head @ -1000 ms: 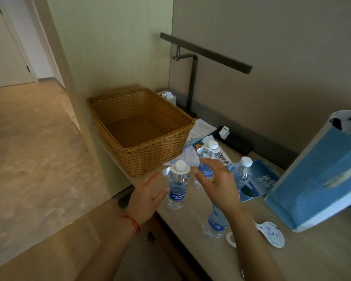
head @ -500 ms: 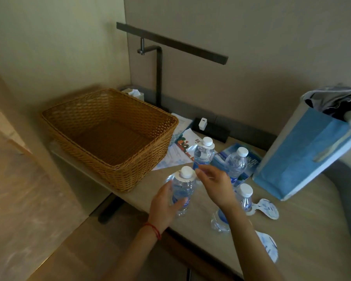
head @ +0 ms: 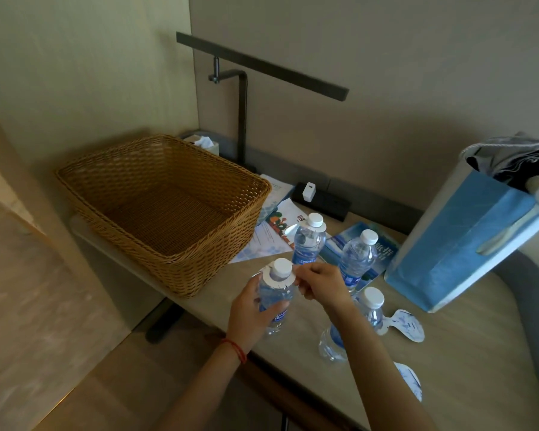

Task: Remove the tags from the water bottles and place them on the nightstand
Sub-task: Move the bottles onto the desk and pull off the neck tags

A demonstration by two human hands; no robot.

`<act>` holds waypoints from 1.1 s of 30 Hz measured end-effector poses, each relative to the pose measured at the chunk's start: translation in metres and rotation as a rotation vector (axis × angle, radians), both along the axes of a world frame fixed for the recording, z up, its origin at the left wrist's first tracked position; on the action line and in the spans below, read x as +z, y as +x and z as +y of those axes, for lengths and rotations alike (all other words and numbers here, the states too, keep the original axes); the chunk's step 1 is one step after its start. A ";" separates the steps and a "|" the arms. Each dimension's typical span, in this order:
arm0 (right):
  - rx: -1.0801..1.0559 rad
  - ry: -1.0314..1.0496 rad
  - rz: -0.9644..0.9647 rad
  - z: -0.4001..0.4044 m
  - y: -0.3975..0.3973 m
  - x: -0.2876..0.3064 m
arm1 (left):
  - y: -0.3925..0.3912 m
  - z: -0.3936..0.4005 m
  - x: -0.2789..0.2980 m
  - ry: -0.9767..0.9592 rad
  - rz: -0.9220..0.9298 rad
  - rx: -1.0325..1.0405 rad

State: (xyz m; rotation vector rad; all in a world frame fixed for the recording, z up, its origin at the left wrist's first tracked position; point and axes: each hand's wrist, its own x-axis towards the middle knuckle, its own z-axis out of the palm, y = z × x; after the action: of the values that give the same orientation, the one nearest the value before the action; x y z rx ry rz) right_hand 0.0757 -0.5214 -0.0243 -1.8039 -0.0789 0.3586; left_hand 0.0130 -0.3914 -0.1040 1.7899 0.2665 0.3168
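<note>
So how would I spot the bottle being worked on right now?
Start at the big wicker basket on the nightstand. Just off its near right corner stands the held bottle, the left hand around its body. Unlike the other three, its neck tag is pinched by the right hand.

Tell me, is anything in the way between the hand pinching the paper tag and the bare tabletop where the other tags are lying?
Nothing visible blocks it. The right hand pinches the tag on the bottle held by the left hand. A capped bottle stands just beside the removed tags on the nightstand.
</note>
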 end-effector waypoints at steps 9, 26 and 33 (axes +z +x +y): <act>0.012 0.059 -0.017 0.003 0.001 0.000 | 0.003 0.003 -0.004 0.018 0.004 -0.017; 0.004 0.116 -0.149 0.009 -0.003 0.011 | 0.002 0.001 -0.006 0.047 0.020 0.016; -0.011 0.024 -0.240 0.014 -0.004 0.012 | 0.001 0.001 -0.007 0.053 0.009 0.011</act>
State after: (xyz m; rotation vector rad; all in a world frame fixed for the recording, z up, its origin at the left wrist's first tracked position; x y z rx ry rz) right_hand 0.0718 -0.5078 -0.0121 -1.8160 -0.2395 0.1314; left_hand 0.0141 -0.3901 -0.1109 1.8430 0.2761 0.3263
